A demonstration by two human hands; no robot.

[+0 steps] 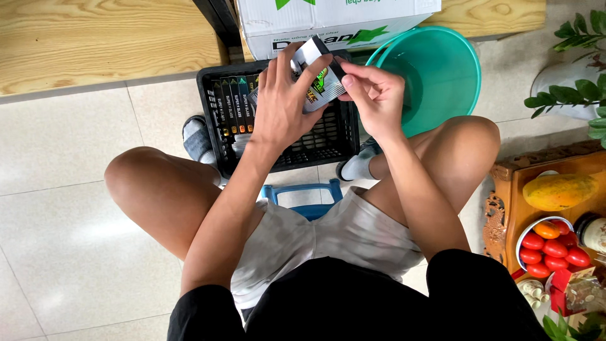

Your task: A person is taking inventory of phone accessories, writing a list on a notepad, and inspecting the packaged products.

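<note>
Both hands meet over the black plastic crate (328, 136) and share one small sachet (322, 85), silver with a black and green printed face. The left hand (284, 104) wraps the sachet from its nine o'clock side, fingers curled around the back and thumb across the front, clamped on it. The right hand (377, 95) pinches the sachet's three o'clock edge between thumb and forefinger, the other fingers folded in. The sachet is tilted, its top corner pointing toward twelve o'clock, and it is held in the air above the crate, not touching it.

Inside the crate, at nine o'clock from the hands, a row of dark sachets (235, 104) stands on edge, packed side by side against the crate's wall. At three o'clock from the crate, just beside it, sits a teal plastic bucket (442, 69), tipped so that its inside shows. At twelve o'clock a white cardboard box (328, 22) with green marks rests against a wooden bench (95, 41).

The person sits on a blue stool (306, 202), knees spread on either side of the crate, feet in sandals on pale floor tiles (63, 158). At four o'clock, well apart, a carved wooden tray (505, 208) carries a papaya (558, 191) and a bowl of red tomatoes (552, 249).
</note>
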